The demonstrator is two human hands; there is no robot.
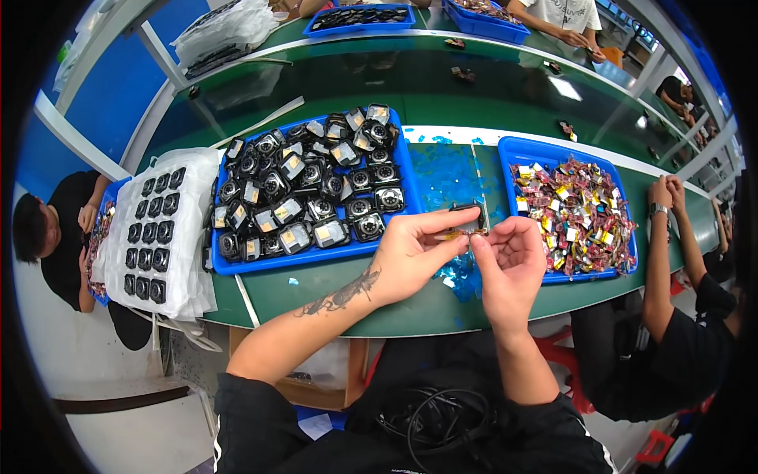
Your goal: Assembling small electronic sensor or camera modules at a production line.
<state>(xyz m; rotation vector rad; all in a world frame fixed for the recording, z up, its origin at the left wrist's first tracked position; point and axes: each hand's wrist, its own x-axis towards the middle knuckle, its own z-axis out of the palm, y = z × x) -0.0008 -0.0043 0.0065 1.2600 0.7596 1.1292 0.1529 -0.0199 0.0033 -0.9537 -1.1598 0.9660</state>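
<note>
**Left hand (412, 251) and right hand (513, 272) meet above a green-topped bench (276, 297)**

The left hand pinches a small piece with a thin yellowish strip (452, 235) between thumb and forefinger; the right hand's thumb and curled fingers grip its other end. Whether the black rounded piece (466, 207) just behind joins it, I cannot tell. Both are between a blue plastic tray (410, 175) of black watch-like cases (275, 186) and a blue plastic tray (505, 162) of small red, yellow and white parts (572, 213).

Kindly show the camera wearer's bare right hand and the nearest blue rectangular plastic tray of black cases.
Wearer's bare right hand (512, 278): head view, near the thumb's base.
Nearest blue rectangular plastic tray of black cases (316, 257): head view, front rim.
</note>
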